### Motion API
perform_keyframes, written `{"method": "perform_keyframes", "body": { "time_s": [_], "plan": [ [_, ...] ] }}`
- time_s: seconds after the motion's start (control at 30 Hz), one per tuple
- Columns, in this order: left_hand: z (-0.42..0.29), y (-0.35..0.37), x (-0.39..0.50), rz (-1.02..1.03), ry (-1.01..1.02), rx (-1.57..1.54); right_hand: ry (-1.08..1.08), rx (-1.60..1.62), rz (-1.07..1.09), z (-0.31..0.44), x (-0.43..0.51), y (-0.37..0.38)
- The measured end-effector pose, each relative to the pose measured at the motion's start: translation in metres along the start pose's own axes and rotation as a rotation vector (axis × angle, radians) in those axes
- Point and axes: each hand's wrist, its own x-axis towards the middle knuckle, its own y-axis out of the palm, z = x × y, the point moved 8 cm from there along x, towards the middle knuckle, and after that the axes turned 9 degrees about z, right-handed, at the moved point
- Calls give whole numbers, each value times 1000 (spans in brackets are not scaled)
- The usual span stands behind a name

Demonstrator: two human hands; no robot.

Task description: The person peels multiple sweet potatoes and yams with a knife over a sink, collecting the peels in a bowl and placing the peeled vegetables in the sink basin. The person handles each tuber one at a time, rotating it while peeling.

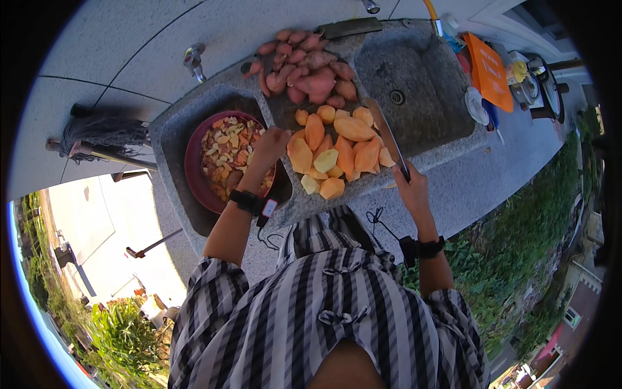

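My right hand (412, 187) grips the dark handle of a broad-bladed kitchen knife (384, 127). Its blade slants up and left along the right side of a pile of peeled orange and yellow sweet potatoes (354, 127). Between the basin and that pile is my left hand (273, 144), its fingers curled close to the nearest peeled pieces. Whether anything is in those fingers is hidden. Below my left forearm, a red plastic basin (194, 187) sits in the left stone sink, filled with cut pieces. Unpeeled red-skinned sweet potatoes (313, 80) are heaped behind the peeled ones.
The right stone sink basin (427, 92) has a drain. A second broad blade (351, 27) lies at the back edge. Taps (194, 61) stick out from the tiled wall. A grey mop (104, 138) stands left; an orange bag (487, 72) and cookware sit right.
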Motion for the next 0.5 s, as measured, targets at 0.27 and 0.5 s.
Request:
{"method": "perform_keyframes", "body": {
  "time_s": [0.27,0.5],
  "plan": [
    [-50,55,91,124,-206,-1244,5,94,-6,-14,0,-18],
    [-68,80,134,-66,-250,-1535,75,73,-69,-32,-28,-50]
  ]
}}
